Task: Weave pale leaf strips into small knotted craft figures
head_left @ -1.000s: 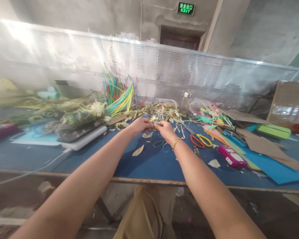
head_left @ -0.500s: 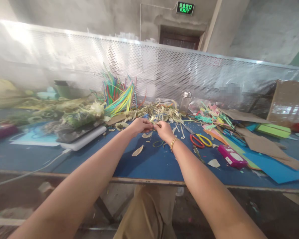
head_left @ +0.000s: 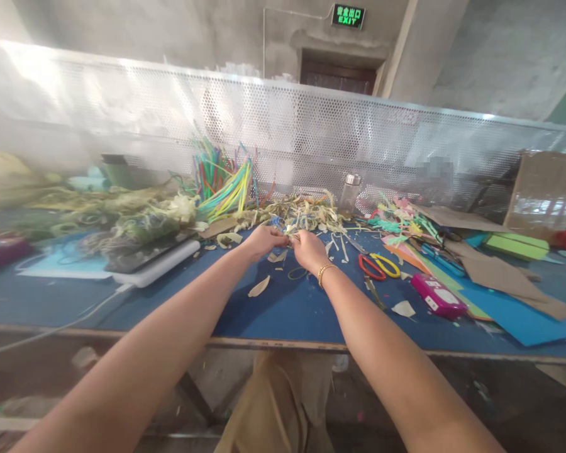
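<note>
My left hand [head_left: 265,241] and my right hand [head_left: 310,250] meet above the middle of the blue table [head_left: 283,318]. Between their fingertips is a small pale husk piece [head_left: 290,231], partly hidden by the fingers. Both hands are closed in a pinch on it. Just beyond them lies a tangled heap of dry husk strips [head_left: 311,212]. A loose pale husk scrap [head_left: 259,287] lies on the table nearer to me. Scissors with red and yellow handles [head_left: 385,265] rest to the right of my right hand.
At the back stand colourful pipe cleaners [head_left: 233,189] and a clear bottle [head_left: 350,192] before a perforated metal screen [head_left: 273,126]. A magenta box [head_left: 438,296] and coloured paper [head_left: 514,321] lie right. On the left are a white power strip [head_left: 158,263] and husk bundles [head_left: 141,226].
My right hand has turned slightly and its wrist has shifted a little left. Both hands stay together on the husk piece. The whole view has moved slightly.
</note>
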The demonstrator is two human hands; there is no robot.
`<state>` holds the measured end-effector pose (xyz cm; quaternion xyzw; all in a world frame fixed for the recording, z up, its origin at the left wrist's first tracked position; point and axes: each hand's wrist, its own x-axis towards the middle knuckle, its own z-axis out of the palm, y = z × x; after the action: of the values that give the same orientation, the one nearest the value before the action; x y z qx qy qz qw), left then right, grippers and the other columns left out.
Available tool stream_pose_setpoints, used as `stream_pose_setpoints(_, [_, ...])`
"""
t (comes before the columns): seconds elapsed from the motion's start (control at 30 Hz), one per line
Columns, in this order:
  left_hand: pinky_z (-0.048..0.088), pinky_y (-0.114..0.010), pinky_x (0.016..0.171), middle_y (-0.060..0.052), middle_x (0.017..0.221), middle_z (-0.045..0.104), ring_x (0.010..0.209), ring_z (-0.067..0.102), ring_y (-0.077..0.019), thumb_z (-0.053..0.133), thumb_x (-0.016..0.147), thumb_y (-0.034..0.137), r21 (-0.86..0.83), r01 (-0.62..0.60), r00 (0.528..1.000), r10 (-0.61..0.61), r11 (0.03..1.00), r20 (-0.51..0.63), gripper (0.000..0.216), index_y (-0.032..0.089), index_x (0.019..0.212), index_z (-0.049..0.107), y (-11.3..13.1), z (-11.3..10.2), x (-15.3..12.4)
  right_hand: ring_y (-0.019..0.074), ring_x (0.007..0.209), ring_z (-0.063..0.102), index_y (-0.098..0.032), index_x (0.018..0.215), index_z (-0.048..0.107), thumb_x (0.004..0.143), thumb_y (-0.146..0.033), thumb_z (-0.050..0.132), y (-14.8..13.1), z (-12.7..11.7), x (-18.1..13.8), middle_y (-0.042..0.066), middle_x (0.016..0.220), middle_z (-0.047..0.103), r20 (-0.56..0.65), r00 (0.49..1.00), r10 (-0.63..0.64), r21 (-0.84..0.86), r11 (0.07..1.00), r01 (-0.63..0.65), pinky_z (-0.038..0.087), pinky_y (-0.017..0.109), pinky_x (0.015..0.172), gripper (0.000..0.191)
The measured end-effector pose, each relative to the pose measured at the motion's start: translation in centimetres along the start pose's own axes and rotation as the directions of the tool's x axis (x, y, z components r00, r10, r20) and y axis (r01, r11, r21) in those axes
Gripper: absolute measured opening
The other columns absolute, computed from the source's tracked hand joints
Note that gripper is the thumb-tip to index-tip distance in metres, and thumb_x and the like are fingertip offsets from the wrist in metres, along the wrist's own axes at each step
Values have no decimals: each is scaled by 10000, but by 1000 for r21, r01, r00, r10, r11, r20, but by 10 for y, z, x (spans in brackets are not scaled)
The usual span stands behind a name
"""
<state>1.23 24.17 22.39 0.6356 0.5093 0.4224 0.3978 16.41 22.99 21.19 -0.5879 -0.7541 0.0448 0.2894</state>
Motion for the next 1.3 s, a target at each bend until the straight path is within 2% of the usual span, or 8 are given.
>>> stream_pose_setpoints(0.13, [227,-222,444,-8,559,578,496,416,-77,714,631,260,-68,-4,999,6,998,35,134,147,592,654,1,1,-1,252,890,610,-164,914,630,909,-269,456,3,3,4,144,981,686,-37,999,13,32,999,-11,397,315,714,203])
stream_pose_setpoints(0.37, [171,-235,437,7,536,544,428,329,-54,706,661,269,-150,33,999,-30,988,19,158,158,594,617,2,-2,3,156,688,570,-190,777,632,883,-291,484,8,6,9,36,740,666,-72,997,-6,282,959,26,374,251,643,208])
stream_pose_setpoints(0.63, [256,-237,473,10,532,555,474,392,-76,683,642,219,-46,-27,999,26,999,-20,124,161,559,612,4,-3,1,162,692,578,-185,768,657,844,-336,553,6,1,6,35,721,661,-119,993,-24,264,963,55,378,254,657,199])
stream_pose_setpoints(0.9, [277,-240,482,24,485,513,469,369,-74,724,615,235,-69,-30,1000,30,997,-1,153,159,540,614,8,-1,-5,182,729,590,-195,781,659,867,-278,510,4,2,4,60,785,686,-96,995,-14,194,981,32,376,271,657,192])
stream_pose_setpoints(1.07, [284,-228,482,26,501,517,480,382,-73,717,608,207,-54,-31,1000,31,998,-3,134,154,545,610,6,1,-5,181,728,588,-189,752,644,868,-269,502,7,7,7,56,758,675,-91,996,-13,230,973,34,385,270,671,200])
stream_pose_setpoints(1.2, [251,-210,445,-15,576,590,518,451,-85,706,655,221,-75,31,998,-27,997,65,137,144,574,626,6,1,-4,167,724,577,-187,750,628,867,-296,504,10,7,11,48,766,669,-158,987,6,297,954,42,393,259,679,203])
stream_pose_setpoints(1.3, [236,-199,418,-61,741,675,553,506,-88,660,761,301,-164,122,992,-118,979,34,177,141,688,677,7,1,-2,163,749,580,-187,791,628,852,-297,524,11,7,11,41,801,672,-214,977,-5,348,934,82,405,257,709,163])
